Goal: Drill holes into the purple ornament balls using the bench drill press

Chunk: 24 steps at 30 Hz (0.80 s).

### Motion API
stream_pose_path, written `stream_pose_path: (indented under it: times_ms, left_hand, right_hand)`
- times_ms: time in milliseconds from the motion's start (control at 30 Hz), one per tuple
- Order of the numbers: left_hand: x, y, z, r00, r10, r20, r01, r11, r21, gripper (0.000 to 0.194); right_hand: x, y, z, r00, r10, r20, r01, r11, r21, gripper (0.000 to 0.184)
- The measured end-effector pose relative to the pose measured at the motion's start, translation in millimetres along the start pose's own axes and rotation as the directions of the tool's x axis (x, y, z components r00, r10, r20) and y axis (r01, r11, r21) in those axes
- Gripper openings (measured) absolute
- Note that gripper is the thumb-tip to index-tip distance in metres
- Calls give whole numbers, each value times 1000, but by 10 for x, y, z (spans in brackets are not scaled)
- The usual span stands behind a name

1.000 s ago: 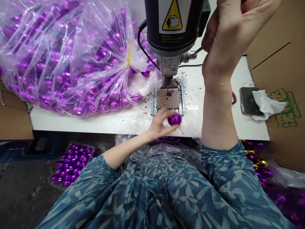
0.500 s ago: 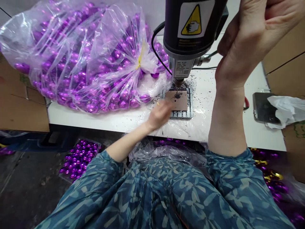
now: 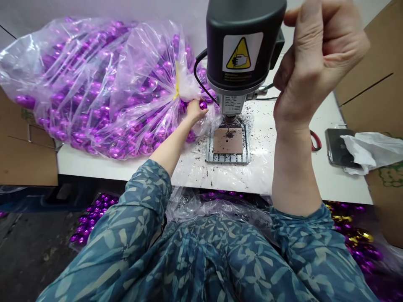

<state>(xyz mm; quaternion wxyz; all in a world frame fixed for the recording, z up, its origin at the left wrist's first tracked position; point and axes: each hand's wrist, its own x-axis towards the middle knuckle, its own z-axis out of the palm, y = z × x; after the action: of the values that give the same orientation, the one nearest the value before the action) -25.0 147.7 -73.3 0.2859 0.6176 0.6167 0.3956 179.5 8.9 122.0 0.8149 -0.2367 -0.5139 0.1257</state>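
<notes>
So from my end of the head cam I'm looking at my left hand (image 3: 195,112) over by the neck of a big clear bag (image 3: 94,92), and it's touching a shiny purple ball (image 3: 203,105) with the fingers bent around it. I honestly can't tell if they're really pinching it or just resting against it. That ball is sitting a bit right of and nearer than the yellow tie (image 3: 176,86), left of the drill press (image 3: 245,67), and the bag itself is bulging with more purple ones on the far left of the white table (image 3: 343,184). My right hand (image 3: 321,58) is hanging up high, right beside the drill head, with its fingers folded in; whatever it might be gripping is hiding behind the knuckles, so can't tell there either. Under the drill a tan plate (image 3: 235,147) is lying on the slotted metal base (image 3: 247,156), with dark shavings (image 3: 230,134) heaping up on it and scattering around. Over on the right, a red loop (image 3: 316,141) is poking out past my forearm, and a white tissue (image 3: 379,151) is partly covering a dark phone (image 3: 336,147). Down low on the near left, a batch of purple balls (image 3: 94,216) is showing below the table edge.
</notes>
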Motion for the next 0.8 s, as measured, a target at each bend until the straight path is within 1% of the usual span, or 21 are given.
stream_pose_path:
  times_ms: [67,133,200,267,333,400,433,500,567,633,700,800]
  left_hand:
    - [-98,58,-77,992,-117,41,123,980,-157,25]
    - [-231,97,-204,967,-210,143,248,904,-350,20]
    - [-395,123,-356,947,-222,233,313,807,-500,25]
    - [-580,156,-495,939,-178,295,325,742,-587,31]
    - [-768,219,-584,925,-157,346,353,693,-629,37]
    - [-948,318,-607,902,-206,380,421,619,-663,41]
    - [-1031,378,-598,884,-247,397,464,563,-684,43]
    - [-1178,500,-557,831,-318,456,555,420,-718,49]
    - [-1293,600,-507,767,-356,535,633,277,-723,52]
    - [-1372,659,-464,714,-381,587,680,180,-710,53]
    - [-1419,682,-437,690,-394,607,699,143,-701,54]
    - [-1455,684,-441,696,-385,606,696,157,-701,49]
  right_hand:
    - [-7,-23,12,1000,3,-3,-3,1000,20,59]
    - [-11,-45,27,1000,16,-14,-16,1000,-3,57]
    - [-11,-57,38,999,35,-27,-36,999,-17,54]
    - [-5,-48,41,998,55,-21,-55,998,-3,51]
    - [8,-19,36,999,31,-25,-30,999,25,49]
    - [28,19,29,1000,5,-25,-5,999,34,49]
    - [38,35,25,1000,-4,-24,4,1000,31,50]
    - [54,51,20,1000,10,-7,-10,1000,9,53]
    - [59,42,17,1000,14,-11,-14,1000,-14,55]
    - [52,15,12,1000,26,-9,-27,999,-25,56]
    - [42,-17,2,998,56,10,-56,998,-39,57]
    - [41,-38,-23,995,90,37,-88,994,-69,60]
